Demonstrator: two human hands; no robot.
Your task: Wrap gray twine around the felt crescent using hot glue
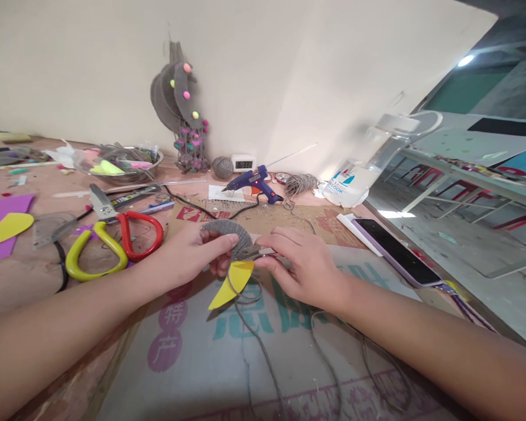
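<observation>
Between the thumb and fingers of my left hand (208, 251) is a crescent wrapped in grey yarn (228, 229). Its lower end is a bare yellow tip (232, 285), pointing down and left. My right hand (296, 266) is closed at the right side of the crescent, pinching a slim, grey, metal-looking tool (259, 252) whose exact kind I cannot make out. The tool's end meets the wrapped edge just above the yellow part. Loose grey yarn (263, 345) loops around the yellow tip and trails down over the printed cardboard (193, 374).
Large scissors (142, 235) with red and yellow handles lie left. A blue glue gun (256, 182) lies behind my hands, by yarn balls and a small clock (244, 162). A phone (397, 250) and a clear jug (355, 175) are right; a craft bowl (118, 175) stands back left.
</observation>
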